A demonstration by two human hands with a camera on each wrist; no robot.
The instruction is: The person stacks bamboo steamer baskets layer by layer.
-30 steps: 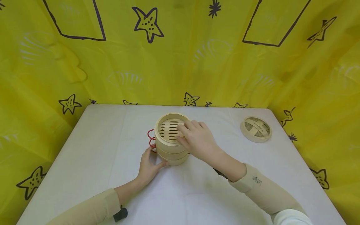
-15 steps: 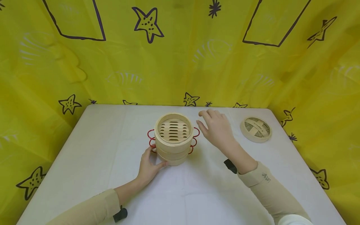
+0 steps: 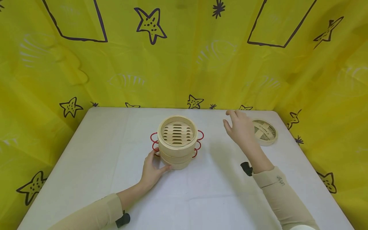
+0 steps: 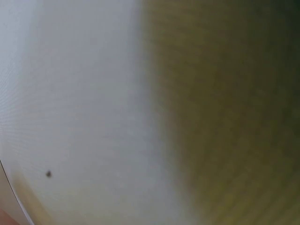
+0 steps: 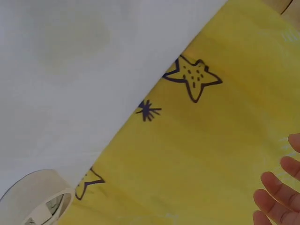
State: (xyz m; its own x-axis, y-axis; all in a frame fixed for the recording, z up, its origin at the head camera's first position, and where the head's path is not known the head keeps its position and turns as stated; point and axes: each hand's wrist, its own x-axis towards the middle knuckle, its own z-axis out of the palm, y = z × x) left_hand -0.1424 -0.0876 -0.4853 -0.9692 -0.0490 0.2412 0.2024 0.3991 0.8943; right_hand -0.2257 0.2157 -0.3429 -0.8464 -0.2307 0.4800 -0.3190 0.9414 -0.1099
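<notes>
A stack of small round bamboo steamer baskets stands on the white-covered table, its slatted top tier uncovered and red loop handles sticking out on both sides. My left hand holds the stack low down, thumb at the front and fingers at the left side by the handles. My right hand is raised to the right of the steamer, fingers loosely bent with nothing in them. It partly overlaps the woven bamboo lid lying at the right. The right wrist view also shows fingertips and part of the lid.
White cloth covers the table. A yellow curtain printed with starfish hangs behind and along both sides. Most of the left wrist view is blurred white and olive.
My right hand has lifted away from the top of the steamer and moved right, toward the lid. The left hand and the steamer have stayed in place.
</notes>
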